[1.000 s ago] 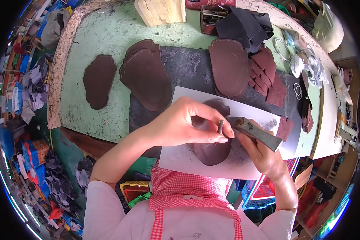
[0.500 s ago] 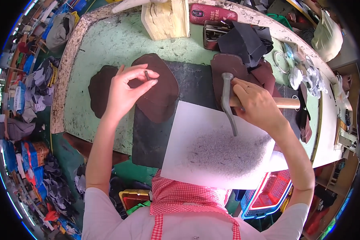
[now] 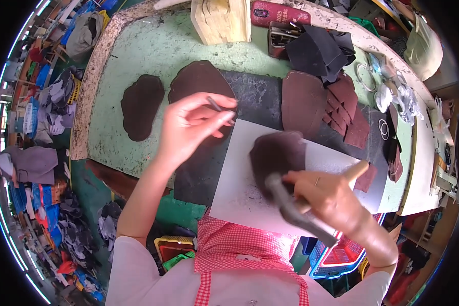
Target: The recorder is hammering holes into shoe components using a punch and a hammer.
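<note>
My left hand [image 3: 191,125] pinches a slim dark metal punch [image 3: 214,104] between thumb and fingers, above a brown leather piece [image 3: 199,81]. In my right hand [image 3: 324,191] is a hammer [image 3: 303,217] with a curved grey metal head and a wooden handle. The fingers of that hand also seem to hold a dark brown cut piece [image 3: 275,158], smeared by motion. Below it lies a white sheet [image 3: 234,188] with black specks, partly over a dark mat [image 3: 196,173]. Another rounded brown piece [image 3: 143,107] lies at the left.
Brown leather pieces [image 3: 303,102] and slit brown strips [image 3: 344,107] lie on the right, near black sheets [image 3: 316,53]. A wooden block [image 3: 220,23], a tool box [image 3: 278,41] and a red case [image 3: 280,14] stand at the back. Plastic baskets [image 3: 336,260] are below the table edge.
My right hand has come nearer to me, the hammer has turned, and a brown piece now shows by its fingers over the white sheet. My left hand has moved right with the punch.
</note>
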